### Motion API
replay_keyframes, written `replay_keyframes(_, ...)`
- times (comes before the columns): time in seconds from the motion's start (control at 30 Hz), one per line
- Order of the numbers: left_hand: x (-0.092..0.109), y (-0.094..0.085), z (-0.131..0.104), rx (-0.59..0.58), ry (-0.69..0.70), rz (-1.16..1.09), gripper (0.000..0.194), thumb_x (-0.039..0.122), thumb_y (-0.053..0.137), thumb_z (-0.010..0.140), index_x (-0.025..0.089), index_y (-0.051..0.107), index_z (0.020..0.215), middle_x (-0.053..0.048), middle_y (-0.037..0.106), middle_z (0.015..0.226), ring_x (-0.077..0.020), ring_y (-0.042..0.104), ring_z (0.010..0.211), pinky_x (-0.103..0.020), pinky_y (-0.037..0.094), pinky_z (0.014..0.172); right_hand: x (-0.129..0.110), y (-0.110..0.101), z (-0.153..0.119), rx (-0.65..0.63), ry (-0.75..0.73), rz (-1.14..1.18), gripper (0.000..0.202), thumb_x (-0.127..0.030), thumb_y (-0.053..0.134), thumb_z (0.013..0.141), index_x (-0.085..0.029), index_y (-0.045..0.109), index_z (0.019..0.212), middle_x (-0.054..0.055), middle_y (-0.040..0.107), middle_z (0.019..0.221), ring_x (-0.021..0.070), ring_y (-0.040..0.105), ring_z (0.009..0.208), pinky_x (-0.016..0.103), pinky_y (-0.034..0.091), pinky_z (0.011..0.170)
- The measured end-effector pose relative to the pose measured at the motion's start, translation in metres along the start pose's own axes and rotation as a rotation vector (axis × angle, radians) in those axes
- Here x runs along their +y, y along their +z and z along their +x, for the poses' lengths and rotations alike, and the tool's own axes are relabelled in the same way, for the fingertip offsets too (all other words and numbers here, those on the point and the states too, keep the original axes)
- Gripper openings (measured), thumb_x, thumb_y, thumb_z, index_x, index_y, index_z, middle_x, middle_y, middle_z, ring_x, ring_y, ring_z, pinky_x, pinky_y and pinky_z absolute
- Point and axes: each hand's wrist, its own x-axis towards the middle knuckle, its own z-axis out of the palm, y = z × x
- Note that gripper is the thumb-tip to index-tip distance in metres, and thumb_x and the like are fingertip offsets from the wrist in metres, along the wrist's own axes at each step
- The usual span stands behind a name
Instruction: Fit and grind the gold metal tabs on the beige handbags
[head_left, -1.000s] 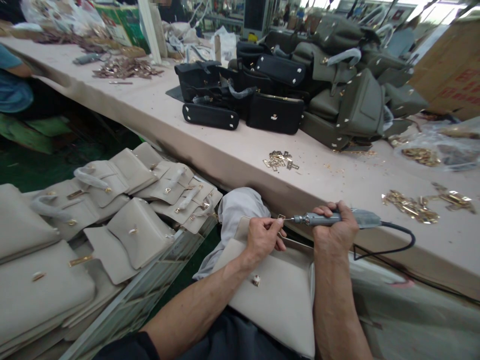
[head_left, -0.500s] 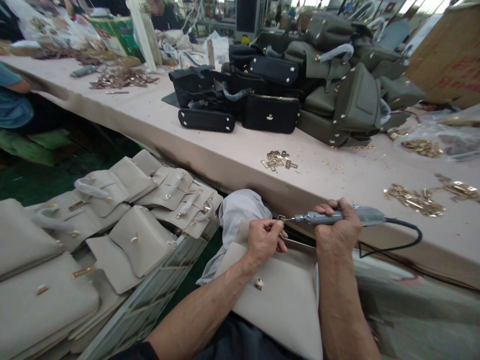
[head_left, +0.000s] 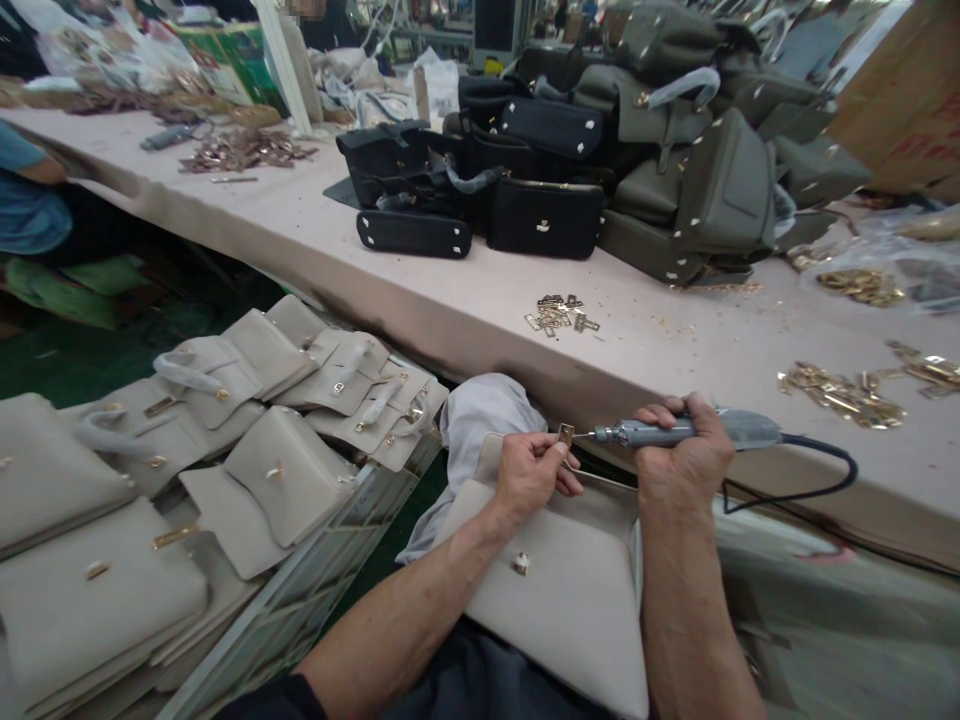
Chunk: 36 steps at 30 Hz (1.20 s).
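My left hand [head_left: 531,470] is closed in a pinch on a small gold metal plate [head_left: 566,434] with a slot in it, held upright above a beige handbag [head_left: 559,610]. The bag lies on my lap, and a turn-lock [head_left: 521,564] stands out from its front. Wrapped in my right hand [head_left: 686,445] is a grey electric screwdriver [head_left: 651,433], its cord trailing off to the right. The screwdriver's bit points left at the plate; whether it touches the plate is hard to tell.
Beige handbags [head_left: 97,590] fill a crate [head_left: 300,575] at my left. On the table [head_left: 450,300] sit black bags [head_left: 545,218], olive bags [head_left: 724,195], a small pile of gold plates [head_left: 559,313] and more gold fittings [head_left: 840,393]. A person's arm [head_left: 34,165] shows far left.
The gold plate now stands more upright in my left fingers and shows more fully. My right hand with the screwdriver has shifted slightly right. The view has moved a little.
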Motion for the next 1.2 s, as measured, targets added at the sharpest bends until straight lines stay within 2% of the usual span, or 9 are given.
replay_keyframes(0.3,-0.009,-0.001,0.006,-0.008,0.012,-0.036,0.032,0.041,0.072,0.083,0.009,0.071,0.082,-0.01,0.073,0.064,-0.0183,0.073,0.053,-0.024,0.06,0.052,-0.001,0.005,-0.008,-0.04,-0.049,-0.07,0.021,-0.016,0.066,0.082,-0.019,0.045,0.078,-0.006,0.049,0.074,0.0046,0.042,0.052,0.019,0.047,0.052)
replay_keyframes(0.7,-0.007,0.002,0.004,0.016,0.022,0.027,0.031,0.04,0.071,0.088,0.01,0.072,0.082,-0.01,0.074,0.062,-0.0179,0.073,0.053,-0.022,0.06,0.054,0.009,0.029,-0.035,-0.089,-0.275,-0.212,0.024,-0.023,0.075,0.076,-0.021,0.052,0.082,-0.006,0.056,0.069,0.008,0.049,0.049,0.023,0.048,0.049)
replay_keyframes(1.2,-0.01,0.002,0.005,0.022,0.024,0.004,0.024,0.032,0.069,0.088,0.009,0.072,0.081,-0.009,0.073,0.06,-0.0177,0.073,0.051,-0.022,0.06,0.052,0.014,0.03,-0.04,-0.11,-0.3,-0.228,0.025,-0.022,0.077,0.076,-0.021,0.052,0.082,-0.005,0.055,0.068,0.0088,0.049,0.049,0.023,0.048,0.048)
